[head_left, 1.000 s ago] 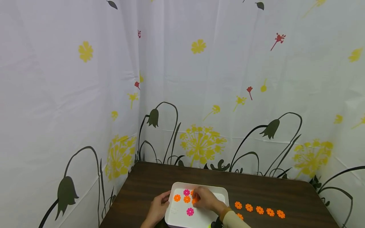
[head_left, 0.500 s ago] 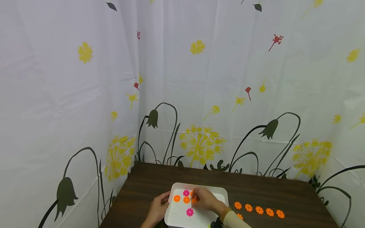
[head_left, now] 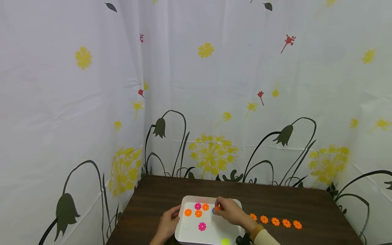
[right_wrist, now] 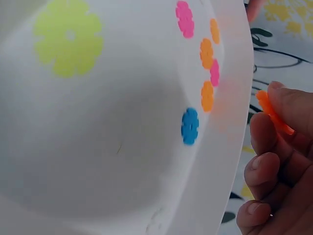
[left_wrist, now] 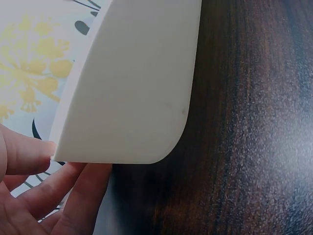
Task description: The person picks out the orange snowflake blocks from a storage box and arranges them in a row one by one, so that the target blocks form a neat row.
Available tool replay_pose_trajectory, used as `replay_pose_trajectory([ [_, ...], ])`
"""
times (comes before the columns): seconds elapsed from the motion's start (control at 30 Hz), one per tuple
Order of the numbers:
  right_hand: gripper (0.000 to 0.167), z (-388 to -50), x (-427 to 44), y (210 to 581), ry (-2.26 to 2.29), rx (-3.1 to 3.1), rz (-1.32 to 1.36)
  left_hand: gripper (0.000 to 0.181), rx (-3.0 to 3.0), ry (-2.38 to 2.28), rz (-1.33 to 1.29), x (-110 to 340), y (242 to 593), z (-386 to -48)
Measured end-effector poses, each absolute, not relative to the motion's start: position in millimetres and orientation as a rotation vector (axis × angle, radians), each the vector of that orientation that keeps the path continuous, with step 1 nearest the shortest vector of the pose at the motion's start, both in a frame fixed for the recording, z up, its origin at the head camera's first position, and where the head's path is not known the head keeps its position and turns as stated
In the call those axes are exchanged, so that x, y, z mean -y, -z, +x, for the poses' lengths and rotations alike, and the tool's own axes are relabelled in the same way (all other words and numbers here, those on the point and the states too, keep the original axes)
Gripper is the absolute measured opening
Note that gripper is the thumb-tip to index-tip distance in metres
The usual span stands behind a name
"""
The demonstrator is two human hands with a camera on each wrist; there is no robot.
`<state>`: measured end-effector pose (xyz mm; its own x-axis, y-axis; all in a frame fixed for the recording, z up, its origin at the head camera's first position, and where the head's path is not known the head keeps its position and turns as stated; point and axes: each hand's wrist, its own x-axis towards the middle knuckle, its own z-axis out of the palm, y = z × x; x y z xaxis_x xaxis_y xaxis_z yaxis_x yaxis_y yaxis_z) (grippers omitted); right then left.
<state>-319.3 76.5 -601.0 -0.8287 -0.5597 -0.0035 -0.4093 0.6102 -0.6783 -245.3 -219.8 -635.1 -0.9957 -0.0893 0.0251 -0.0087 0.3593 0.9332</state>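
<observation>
My right hand (head_left: 229, 211) pinches an orange flower-shaped disc (right_wrist: 274, 113) between thumb and forefinger, over the right part of a shallow white tray (head_left: 214, 234). In the right wrist view, a blue disc (right_wrist: 190, 126) lies flat inside the tray, and a yellow-green disc (right_wrist: 69, 36) lies further left. Several orange discs (head_left: 198, 213) and two pink discs (head_left: 202, 226) are spread on the tray's left half. My left hand (head_left: 166, 223) grips the tray's left side, thumb (left_wrist: 29, 154) at the rim and fingers behind the wall.
A row of orange discs (head_left: 275, 222) lies on the dark wooden table (head_left: 260, 197) right of the tray. A faint whitish disc (right_wrist: 155, 221) shows in the tray. A white flowered curtain (head_left: 183, 85) hangs behind the table.
My right hand has lifted the orange disc and moved right, uncovering another orange disc and the blue one. My left hand stays at the tray. The head view has shifted slightly.
</observation>
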Motion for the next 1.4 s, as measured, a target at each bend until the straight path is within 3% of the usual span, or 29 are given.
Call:
replay_pose_trajectory([
  [0.5, 0.011, -317, -152, 604, 1.200, -2.812, -0.689, 0.046, 2.549, 1.679, 0.154, 221, 637, -255],
  [0.8, 0.009, -310, -170, 616, 1.331, -2.800, -0.652, 0.045, 2.563, 1.677, 0.223, 236, 635, -245],
  [1.4, 0.010, -281, -247, 647, 1.235, -2.785, -0.477, 0.046, 2.570, 1.708, 0.153, 218, 640, -251],
])
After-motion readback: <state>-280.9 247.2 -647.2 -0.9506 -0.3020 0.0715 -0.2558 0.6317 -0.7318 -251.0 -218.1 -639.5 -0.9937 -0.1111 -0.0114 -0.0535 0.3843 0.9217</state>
